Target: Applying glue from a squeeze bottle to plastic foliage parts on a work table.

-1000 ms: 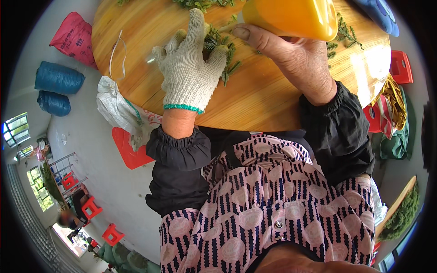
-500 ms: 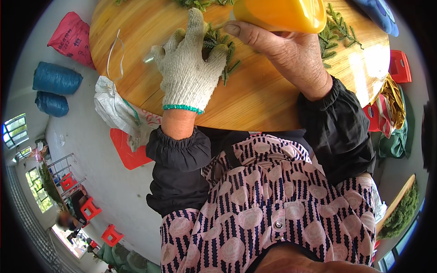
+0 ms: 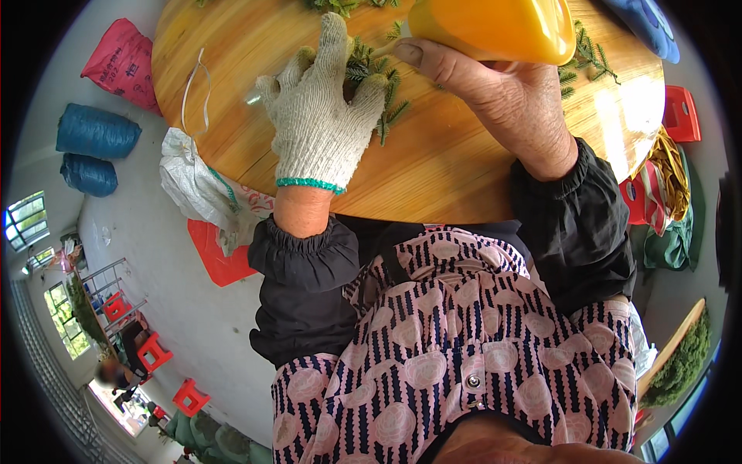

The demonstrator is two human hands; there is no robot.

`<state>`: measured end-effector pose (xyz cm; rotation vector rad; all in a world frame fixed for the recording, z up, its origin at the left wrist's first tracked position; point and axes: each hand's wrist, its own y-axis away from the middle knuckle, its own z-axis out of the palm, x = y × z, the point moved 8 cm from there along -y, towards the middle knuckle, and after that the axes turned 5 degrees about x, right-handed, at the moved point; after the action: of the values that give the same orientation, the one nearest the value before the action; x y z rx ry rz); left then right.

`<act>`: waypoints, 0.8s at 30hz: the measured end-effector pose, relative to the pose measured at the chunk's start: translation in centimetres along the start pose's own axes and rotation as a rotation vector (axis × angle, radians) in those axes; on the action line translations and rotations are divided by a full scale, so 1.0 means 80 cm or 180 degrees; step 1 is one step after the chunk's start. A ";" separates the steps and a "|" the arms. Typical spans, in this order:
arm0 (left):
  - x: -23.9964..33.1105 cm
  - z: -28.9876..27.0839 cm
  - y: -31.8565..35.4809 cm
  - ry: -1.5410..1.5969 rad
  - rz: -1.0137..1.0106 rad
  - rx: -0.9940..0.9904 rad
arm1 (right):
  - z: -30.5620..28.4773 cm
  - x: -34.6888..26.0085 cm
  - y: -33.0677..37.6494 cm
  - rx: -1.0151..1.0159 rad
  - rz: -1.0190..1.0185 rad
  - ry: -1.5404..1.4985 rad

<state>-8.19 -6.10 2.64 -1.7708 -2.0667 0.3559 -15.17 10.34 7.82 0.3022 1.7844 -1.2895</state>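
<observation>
My left hand wears a white knit glove with a green cuff. Its thumb and fingers close around a green artificial-looking fir sprig, and the index finger points away from me. My bare right hand grips an orange-yellow squeeze bottle, tilted on its side. The bottle's thin nozzle points left at the sprig beside my gloved fingers; whether its tip touches is hard to tell. Under both hands lies a round wooden table.
Loose green sprigs lie right of the bottle, near a blue item at the table's edge. A white strip lies at left. Around stand a red sack, blue bundles and red stools. A person is far left.
My right hand and the bottle have shifted slightly right and toward me. My gloved left hand stays in place with the sprig.
</observation>
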 end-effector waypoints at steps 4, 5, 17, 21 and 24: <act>0.000 -0.002 0.002 0.0015 -0.0021 -0.0049 | -0.002 0.001 0.004 0.0064 0.0096 -0.0021; 0.001 -0.003 0.002 -0.0038 -0.0022 -0.0045 | -0.003 0.001 0.005 0.0088 0.0091 0.0044; 0.002 -0.008 0.006 0.0159 0.0049 0.0072 | -0.001 -0.003 0.008 -0.0104 0.0584 -0.0029; 0.005 -0.006 0.003 0.0214 0.0007 -0.0103 | 0.002 -0.011 0.013 -0.0063 0.0834 -0.0010; 0.009 -0.005 0.008 0.0029 0.0291 0.0089 | -0.004 0.001 0.016 0.0204 0.0739 -0.0465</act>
<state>-7.51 -5.28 2.81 -1.8510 -1.9693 0.4005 -14.55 11.10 7.00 0.4269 1.5389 -1.1737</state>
